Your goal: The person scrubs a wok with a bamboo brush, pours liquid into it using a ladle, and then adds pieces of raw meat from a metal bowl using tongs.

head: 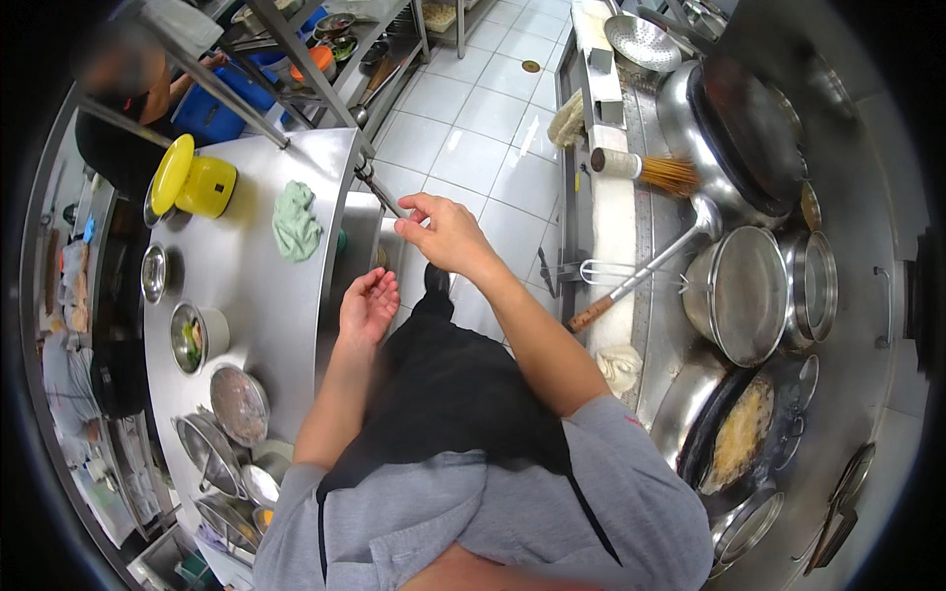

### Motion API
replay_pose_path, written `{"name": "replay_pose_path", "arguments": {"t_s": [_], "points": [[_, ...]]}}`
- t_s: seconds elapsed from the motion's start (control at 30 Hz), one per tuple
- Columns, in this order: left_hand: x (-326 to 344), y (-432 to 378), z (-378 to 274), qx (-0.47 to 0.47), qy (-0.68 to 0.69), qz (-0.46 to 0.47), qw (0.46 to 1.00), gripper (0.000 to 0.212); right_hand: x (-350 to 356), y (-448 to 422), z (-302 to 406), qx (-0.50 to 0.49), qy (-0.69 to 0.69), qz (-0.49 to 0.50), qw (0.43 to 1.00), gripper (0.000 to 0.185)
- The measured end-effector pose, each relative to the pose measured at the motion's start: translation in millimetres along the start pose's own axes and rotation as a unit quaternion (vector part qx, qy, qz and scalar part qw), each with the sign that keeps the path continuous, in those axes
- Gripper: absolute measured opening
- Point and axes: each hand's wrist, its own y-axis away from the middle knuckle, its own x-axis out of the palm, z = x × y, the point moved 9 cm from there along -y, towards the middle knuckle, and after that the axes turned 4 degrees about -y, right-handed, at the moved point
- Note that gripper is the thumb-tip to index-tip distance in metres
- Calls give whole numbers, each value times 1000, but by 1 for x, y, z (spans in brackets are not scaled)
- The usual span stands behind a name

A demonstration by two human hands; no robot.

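Observation:
My left hand (369,304) is raised palm up with its fingers loosely curled, near the edge of the steel counter (259,295), holding nothing. Further forward, my right hand (446,233) hangs in the air with thumb and fingers apart and nothing visible between them. A green cloth (295,221) lies crumpled on the counter, left of both hands. On the stove side rest a ladle with a wooden handle (650,267) and a bamboo wok brush (647,167). Food fries in bubbling oil in a wok (739,436) at the lower right.
The counter holds a yellow kitchen scale (203,185), a bowl of cut vegetables (194,338) and a bowl of pale food (240,406). A large strainer (748,295) stands between the woks. Another person (118,148) works at the upper left. Tiled floor (473,111) runs ahead.

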Motion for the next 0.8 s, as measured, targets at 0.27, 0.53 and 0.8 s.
{"name": "replay_pose_path", "arguments": {"t_s": [0.27, 0.53, 0.8], "points": [[145, -101, -67, -46, -49, 118, 991, 15, -66, -86, -162, 184, 63, -93, 976, 51], [304, -175, -119, -45, -125, 215, 968, 16, -175, -137, -275, 373, -305, -359, 799, 58], [430, -274, -96, -104, -256, 267, 923, 17, -287, -229, -391, 418, -199, -536, 706, 76]]}}
